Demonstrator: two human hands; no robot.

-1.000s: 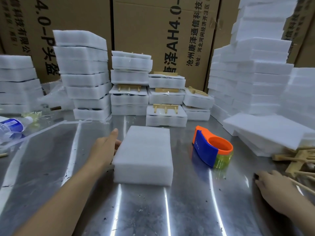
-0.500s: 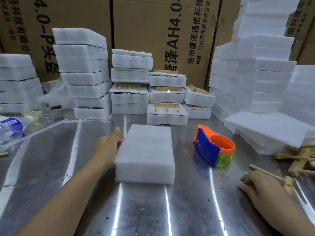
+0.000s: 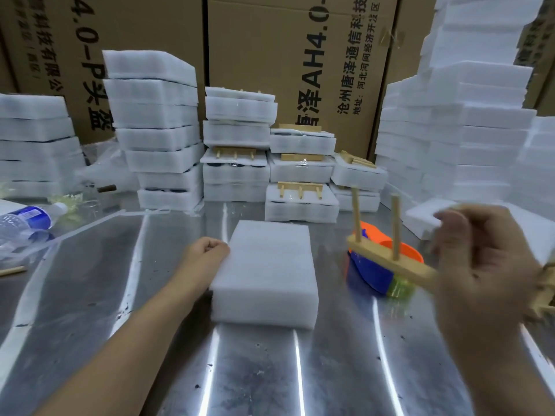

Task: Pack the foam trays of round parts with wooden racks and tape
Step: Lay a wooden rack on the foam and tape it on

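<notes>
A white foam tray stack (image 3: 265,273) lies on the metal table (image 3: 120,295) in the middle. My left hand (image 3: 207,255) rests against its left side with the fingers curled, holding nothing. My right hand (image 3: 480,265) is raised at the right and grips a wooden rack (image 3: 387,259), a bar with two upright pegs showing. The rack hangs in the air to the right of the foam tray, in front of the orange and blue tape dispenser (image 3: 375,271), which sits on the table.
Packed foam trays with wooden racks (image 3: 300,202) are stacked at the back. Tall foam stacks stand at left (image 3: 153,124) and right (image 3: 456,124). A water bottle (image 3: 27,219) lies far left. More wooden racks (image 3: 543,292) lie at the right edge. Cardboard boxes (image 3: 270,55) stand behind.
My right hand has picked a wooden rack off the table at the right and lifted it up toward the foam tray. My left hand's fingers have curled against the tray's side.
</notes>
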